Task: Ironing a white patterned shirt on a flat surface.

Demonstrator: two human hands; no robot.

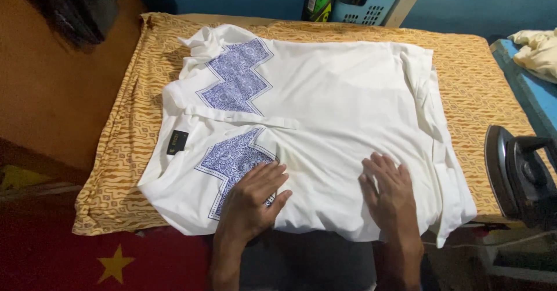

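Observation:
A white shirt (325, 99) with blue zigzag patterned panels lies spread flat on a yellow patterned cloth (470, 70) that covers a low board. My left hand (253, 197) rests flat on the shirt's near edge, partly over the lower blue panel, fingers apart. My right hand (390, 192) presses flat on the plain white fabric to the right of it, fingers spread. Neither hand holds anything. A small black label (177, 142) sits at the shirt's collar on the left.
A dark clothes iron (519, 175) stands upright at the board's right edge. A pale blue basket (365, 4) with several items is behind the board. A crumpled cream cloth (536, 50) lies on a blue surface at far right. A red cloth with a yellow star (116, 264) lies at lower left.

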